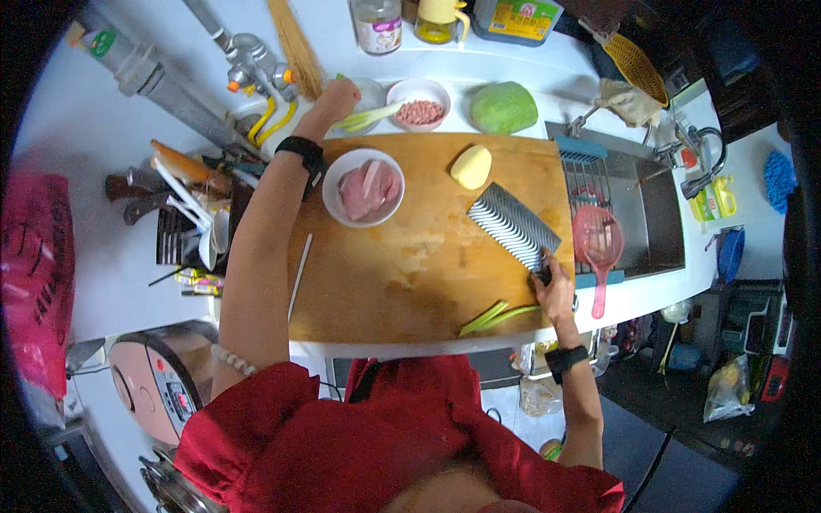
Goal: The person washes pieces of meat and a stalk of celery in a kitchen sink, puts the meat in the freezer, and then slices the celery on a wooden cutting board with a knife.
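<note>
My left hand (pixel 338 101) is curled at the left rim of a clear bowl (pixel 369 96) with pale green celery-like stalks (pixel 369 118); a green bit shows behind the fingers, and its grip is hidden. My right hand (pixel 557 292) holds the dark handle of a cleaver (pixel 515 226) with a wavy-patterned blade, over the wooden cutting board (pixel 397 308). A peeled potato (pixel 471 167) sits above the blade. A white bowl of raw meat (pixel 363 188) stands at the board's upper left. Green stalk pieces (pixel 490 319) rest near the front edge, and a thin white stick (pixel 300 277) lies at left.
Behind the board stand a bowl of peanuts (pixel 420 106) and a green melon-like vegetable (pixel 504 108). At right, a pink strainer-like ladle (pixel 598 240) lies on the rack over the sink (pixel 660 218). A utensil holder (pixel 172 237) stands left, a rice cooker (pixel 154 385) lower left.
</note>
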Action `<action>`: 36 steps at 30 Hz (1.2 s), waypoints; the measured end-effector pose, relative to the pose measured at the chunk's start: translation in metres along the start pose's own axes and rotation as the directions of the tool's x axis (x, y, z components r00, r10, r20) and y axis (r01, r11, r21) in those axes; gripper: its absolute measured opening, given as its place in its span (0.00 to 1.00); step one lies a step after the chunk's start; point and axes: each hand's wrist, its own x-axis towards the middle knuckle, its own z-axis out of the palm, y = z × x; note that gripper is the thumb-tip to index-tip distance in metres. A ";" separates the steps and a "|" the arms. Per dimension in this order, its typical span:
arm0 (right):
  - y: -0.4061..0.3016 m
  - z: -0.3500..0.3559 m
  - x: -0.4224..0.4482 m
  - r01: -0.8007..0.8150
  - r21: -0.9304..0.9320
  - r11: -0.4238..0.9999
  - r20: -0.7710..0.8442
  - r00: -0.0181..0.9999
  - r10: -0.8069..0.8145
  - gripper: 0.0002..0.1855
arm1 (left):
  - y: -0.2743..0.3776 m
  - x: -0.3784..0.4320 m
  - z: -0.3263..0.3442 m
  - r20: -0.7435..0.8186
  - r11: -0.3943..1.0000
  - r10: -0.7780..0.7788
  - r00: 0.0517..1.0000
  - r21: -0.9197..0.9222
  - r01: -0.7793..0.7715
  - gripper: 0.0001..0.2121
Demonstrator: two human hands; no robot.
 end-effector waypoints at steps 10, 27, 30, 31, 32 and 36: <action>0.007 -0.001 0.007 0.031 0.065 0.997 -0.022 0.999 -0.029 0.31 | -0.050 0.048 0.090 0.365 0.919 -0.168 0.916 0.394 0.012 0.06; 0.008 0.003 0.004 0.087 0.148 0.985 -0.064 0.995 -0.079 0.30 | 0.059 0.037 -0.100 0.334 0.808 -0.079 0.939 -0.530 0.257 0.08; 0.017 0.007 0.003 0.096 0.051 0.994 -0.042 0.995 -0.094 0.29 | 0.099 0.004 -0.119 0.421 0.401 -0.038 0.906 -0.824 0.400 0.09; 0.023 0.010 0.001 0.097 0.056 0.994 -0.044 0.995 -0.095 0.29 | 0.121 -0.006 -0.123 0.403 0.267 0.073 0.913 -0.889 0.371 0.10; 0.028 0.011 0.001 0.098 0.054 0.994 -0.056 0.994 -0.095 0.29 | 0.144 -0.015 -0.129 0.450 0.138 0.081 0.889 -0.889 0.437 0.12; 0.022 -0.007 -0.006 0.111 0.104 0.988 -0.068 0.992 -0.104 0.25 | 0.237 -0.054 -0.118 0.367 0.052 0.098 0.925 -0.930 0.364 0.14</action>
